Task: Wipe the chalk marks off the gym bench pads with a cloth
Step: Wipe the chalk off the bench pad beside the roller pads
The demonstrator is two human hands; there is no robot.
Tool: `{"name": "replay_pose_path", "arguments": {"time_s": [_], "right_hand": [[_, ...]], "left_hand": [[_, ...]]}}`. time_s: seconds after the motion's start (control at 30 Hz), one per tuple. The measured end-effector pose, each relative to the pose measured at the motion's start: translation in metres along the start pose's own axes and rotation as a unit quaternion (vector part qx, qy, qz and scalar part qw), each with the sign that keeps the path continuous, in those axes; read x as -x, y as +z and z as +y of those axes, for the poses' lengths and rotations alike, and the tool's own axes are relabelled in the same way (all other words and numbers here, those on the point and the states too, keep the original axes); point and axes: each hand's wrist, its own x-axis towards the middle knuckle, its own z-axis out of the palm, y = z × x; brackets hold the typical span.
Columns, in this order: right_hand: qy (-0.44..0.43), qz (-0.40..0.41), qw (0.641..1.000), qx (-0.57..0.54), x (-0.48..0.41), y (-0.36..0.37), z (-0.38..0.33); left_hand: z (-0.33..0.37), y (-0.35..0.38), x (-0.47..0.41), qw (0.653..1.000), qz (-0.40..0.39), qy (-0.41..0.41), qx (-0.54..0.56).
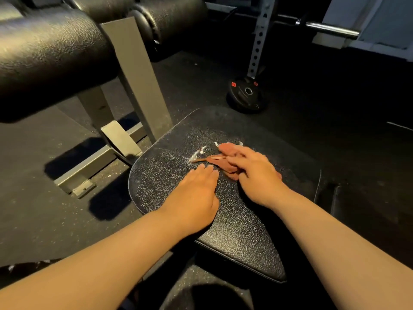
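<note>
A black textured bench pad [225, 222] fills the middle of the view. White chalk marks [197, 154] streak its far half, with fine white specks around them. A reddish-brown cloth [225, 163] lies bunched on the pad beside the marks. My right hand [257, 175] rests on top of the cloth, fingers bent over it and pressing it to the pad. My left hand [196, 193] lies flat on the pad just left of the cloth, fingers straight, tips close to the chalk.
Black roller pads [51, 54] on a grey steel frame [134, 86] stand at the upper left. A weight plate [247, 95] leans by a perforated rack upright [260, 39]. A barbell end [330, 30] shows at the top right. Dark rubber flooring surrounds the bench.
</note>
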Motion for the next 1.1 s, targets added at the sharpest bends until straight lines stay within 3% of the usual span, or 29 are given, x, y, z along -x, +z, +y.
{"name": "replay_pose_path", "arguments": {"time_s": [0.1,0.13,0.17,0.23,0.3,0.37,0.53,0.73,0.9,1.0,1.1], "right_hand": [[0.206,0.058,0.972,0.095,0.001,-0.02,0.013],[0.239,0.062,0.964,0.099,0.001,-0.022,0.011],[0.218,0.066,0.97,0.09,0.0,-0.018,0.006],[0.079,0.048,0.995,0.034,0.0,-0.004,-0.013],[-0.002,-0.014,1.0,-0.023,-0.001,0.009,-0.021],[-0.008,-0.038,0.999,0.007,-0.005,0.008,-0.016],[0.111,0.067,0.99,0.052,-0.001,-0.005,0.008],[0.063,-0.035,0.995,0.072,0.003,-0.007,-0.029],[0.187,0.058,0.979,0.057,0.0,-0.031,-0.006],[0.103,0.015,0.994,-0.025,0.004,-0.026,-0.019],[-0.007,-0.029,1.0,-0.01,0.008,-0.018,-0.02]], "left_hand": [[0.002,-0.001,0.003,1.0,-0.01,0.003,-0.001],[0.001,-0.001,0.003,1.0,-0.012,0.006,0.0],[0.0,-0.001,0.004,1.0,-0.013,0.008,0.002],[-0.005,0.0,0.003,1.0,-0.01,0.011,0.0],[-0.007,0.0,0.001,1.0,-0.006,0.016,-0.007],[-0.007,0.0,0.001,1.0,-0.005,0.016,-0.008],[-0.003,0.001,0.002,1.0,-0.014,0.011,-0.015],[-0.002,0.001,-0.001,1.0,0.003,0.011,-0.014],[-0.001,-0.001,0.001,1.0,-0.012,0.012,-0.019],[-0.002,0.0,0.001,1.0,-0.013,0.014,-0.017],[-0.002,0.0,-0.002,1.0,0.006,0.02,-0.023]]}}
